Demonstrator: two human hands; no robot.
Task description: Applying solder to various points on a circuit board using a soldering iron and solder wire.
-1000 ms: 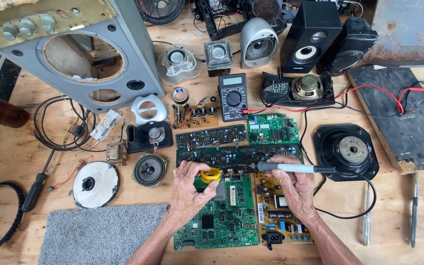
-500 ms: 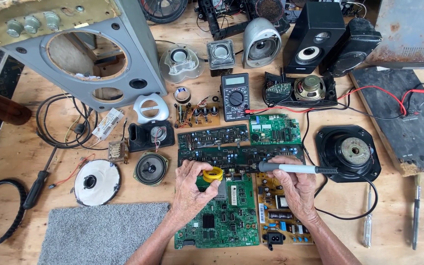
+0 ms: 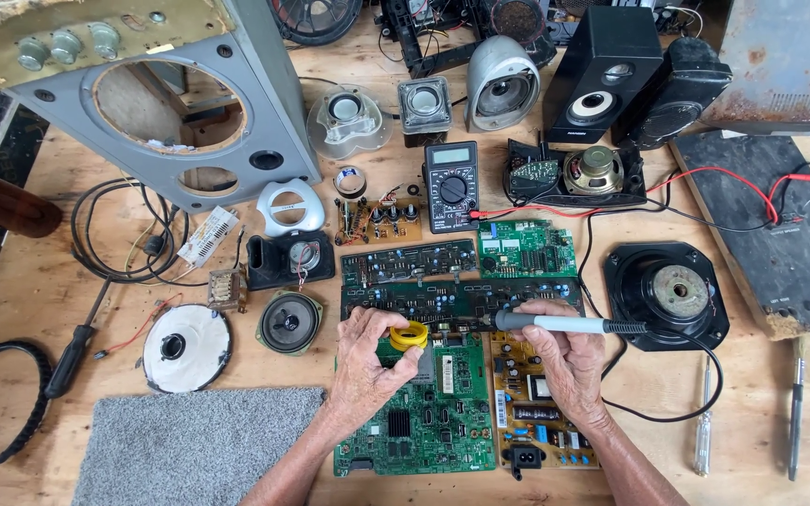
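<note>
1. Left hand (image 3: 363, 361) is pinching a small round yellow spool (image 3: 409, 334) between thumb and fingers, over the top edge of the green circuit board (image 3: 433, 412).
2. Right hand (image 3: 564, 361) is gripping a grey soldering iron (image 3: 555, 324), lying level, tip pointing left just beside the spool.
3. Both are working on a scuffed wooden table (image 3: 39, 290); a yellow-brown board (image 3: 532, 412) is lying under the right hand.

The soldering iron (image 3: 555, 324) tip hides behind the yellow spool (image 3: 408, 335) — the left hand (image 3: 367, 361) covers the green board (image 3: 424, 412) beneath.
</note>
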